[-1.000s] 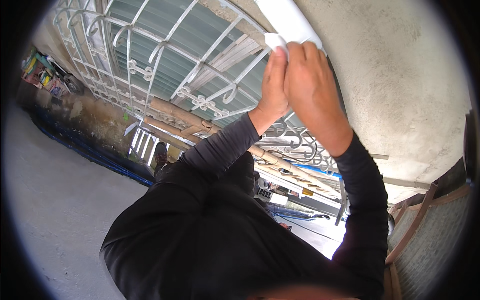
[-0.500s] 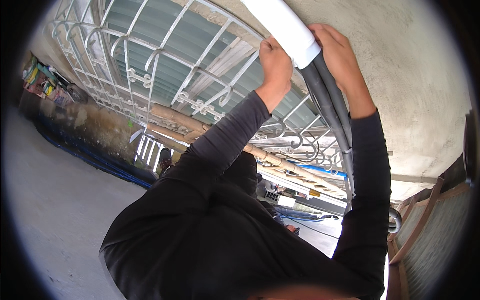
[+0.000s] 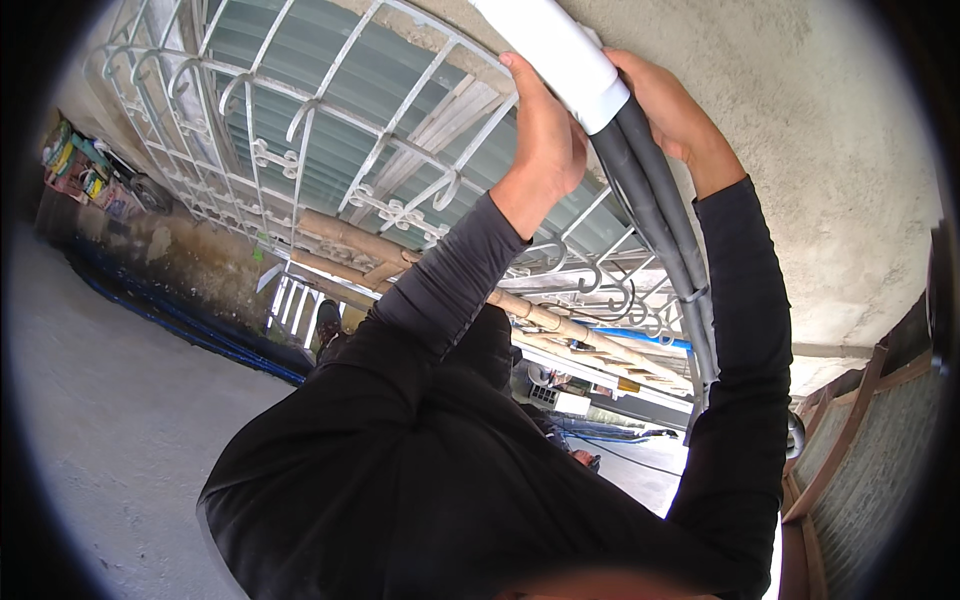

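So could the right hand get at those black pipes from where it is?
Probably yes. The right hand is beside the white tube's lower end, where the black pipes come out close to that palm, and nothing visible stands between them.

Dark tubes (image 3: 652, 190) protrude from a slanting white sleeve (image 3: 560, 58).

White tube (image 3: 555, 55) cut off by top edge; black pipes (image 3: 652, 195) hidden above tube's lower end
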### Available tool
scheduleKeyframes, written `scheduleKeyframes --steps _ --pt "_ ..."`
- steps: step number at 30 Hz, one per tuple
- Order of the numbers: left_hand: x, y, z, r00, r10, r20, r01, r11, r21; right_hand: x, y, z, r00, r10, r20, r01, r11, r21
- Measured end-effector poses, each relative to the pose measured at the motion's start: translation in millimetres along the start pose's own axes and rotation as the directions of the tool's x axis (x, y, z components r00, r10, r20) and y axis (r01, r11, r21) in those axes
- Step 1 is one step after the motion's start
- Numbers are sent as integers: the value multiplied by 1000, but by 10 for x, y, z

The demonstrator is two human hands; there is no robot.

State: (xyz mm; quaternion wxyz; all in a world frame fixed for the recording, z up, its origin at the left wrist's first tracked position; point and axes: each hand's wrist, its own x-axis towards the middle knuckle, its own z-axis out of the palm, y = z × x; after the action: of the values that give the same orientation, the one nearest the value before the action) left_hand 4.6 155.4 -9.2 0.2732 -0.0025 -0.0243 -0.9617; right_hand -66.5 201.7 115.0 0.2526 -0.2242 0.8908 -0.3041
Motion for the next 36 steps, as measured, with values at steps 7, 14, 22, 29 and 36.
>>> scheduleKeyframes --steps 7,14,22,29,36 --pt "-67 -288 38 986 159 54 -163 982 91 31 44 -138 960 -267 -82 237 934 -268" --pt "-11 -640 120 974 228 -10 -227 973 41 -191 -260 -244 905 -415 -94 327 820 -470" --pt "96 -781 8 911 395 120 -411 894 177 -669 -489 242 813 -582 -23 395 580 -712" --pt "-509 -579 -535 866 252 431 -470 704 533 -802 -182 767 801 -594 77 295 278 -914" --pt "-593 -415 -649 949 130 287 -206 946 251 -688 147 802 680 -734 11 247 214 -945"
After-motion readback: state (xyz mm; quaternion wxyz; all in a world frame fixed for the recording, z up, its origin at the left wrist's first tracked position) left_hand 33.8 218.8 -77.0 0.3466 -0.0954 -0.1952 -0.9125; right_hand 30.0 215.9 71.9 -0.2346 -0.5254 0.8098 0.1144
